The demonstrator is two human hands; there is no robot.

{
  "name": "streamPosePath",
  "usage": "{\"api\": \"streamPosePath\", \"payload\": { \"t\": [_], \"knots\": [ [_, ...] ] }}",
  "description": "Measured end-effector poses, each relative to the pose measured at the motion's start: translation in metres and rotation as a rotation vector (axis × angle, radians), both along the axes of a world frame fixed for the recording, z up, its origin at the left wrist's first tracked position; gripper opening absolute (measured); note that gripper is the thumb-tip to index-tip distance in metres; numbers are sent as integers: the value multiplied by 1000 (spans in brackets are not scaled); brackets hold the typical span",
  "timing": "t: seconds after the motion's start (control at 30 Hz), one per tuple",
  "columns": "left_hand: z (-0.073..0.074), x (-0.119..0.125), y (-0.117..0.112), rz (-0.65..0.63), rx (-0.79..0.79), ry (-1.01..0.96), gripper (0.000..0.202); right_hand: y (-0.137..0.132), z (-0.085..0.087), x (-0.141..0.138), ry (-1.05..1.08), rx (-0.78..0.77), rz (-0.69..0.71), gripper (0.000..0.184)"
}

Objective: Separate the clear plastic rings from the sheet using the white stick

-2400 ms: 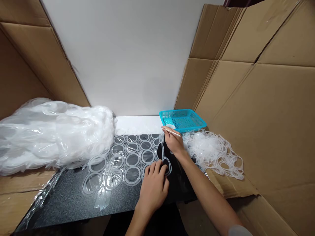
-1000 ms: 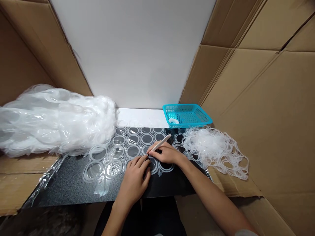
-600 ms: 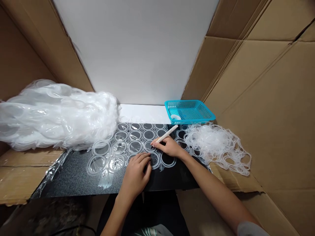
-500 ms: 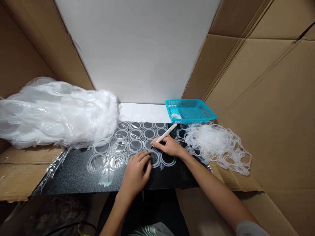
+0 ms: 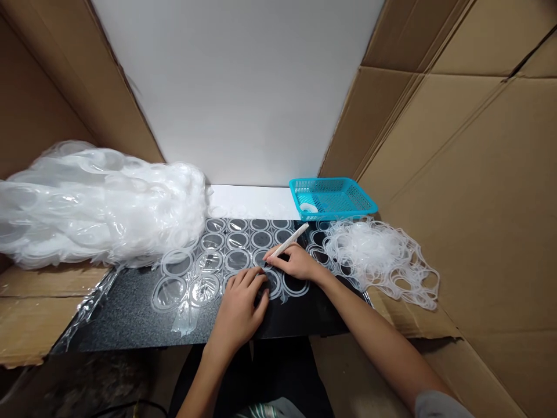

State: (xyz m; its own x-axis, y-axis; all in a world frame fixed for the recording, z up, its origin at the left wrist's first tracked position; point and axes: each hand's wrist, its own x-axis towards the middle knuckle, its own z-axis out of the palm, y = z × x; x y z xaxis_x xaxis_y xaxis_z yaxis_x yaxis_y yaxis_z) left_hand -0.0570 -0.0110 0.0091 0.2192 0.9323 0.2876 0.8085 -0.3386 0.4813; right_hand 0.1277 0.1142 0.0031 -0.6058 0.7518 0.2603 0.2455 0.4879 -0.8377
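Observation:
A clear plastic sheet printed or cut with rows of whitish rings lies over the black tabletop. My right hand pinches a slim white pen-shaped tool, held at a slant with its lower end down at one ring in the middle rows. What its tip is like is too small to tell. Just left and nearer to me, my left hand rests palm down on the sheet's near rows, fingers laid out and slightly bent, holding nothing.
On the left is a large heap of translucent ring-patterned film. A turquoise basket at the back holds a white ring-like piece. Tangled plastic offcuts lie at the right. Cardboard walls flank the black table.
The view has shifted slightly. My right hand and the white tool have moved very little on the sheet, and my left hand stays in place.

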Motion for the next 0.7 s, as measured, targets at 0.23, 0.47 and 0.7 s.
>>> {"api": "streamPosePath", "payload": {
  "t": [0.23, 0.47, 0.7],
  "knots": [
    [0, -1, 0, -5, -3, 10, 22, 0, -1, -1, -3, 15, 5, 21],
    [1, -2, -2, -16, -11, 36, 23, -3, 5, -2, -66, 153, 56, 19],
    [0, -4, 1, -13, -40, 75, 30, -4, 8, -2, -202, 525, 204, 24]
  ]
}}
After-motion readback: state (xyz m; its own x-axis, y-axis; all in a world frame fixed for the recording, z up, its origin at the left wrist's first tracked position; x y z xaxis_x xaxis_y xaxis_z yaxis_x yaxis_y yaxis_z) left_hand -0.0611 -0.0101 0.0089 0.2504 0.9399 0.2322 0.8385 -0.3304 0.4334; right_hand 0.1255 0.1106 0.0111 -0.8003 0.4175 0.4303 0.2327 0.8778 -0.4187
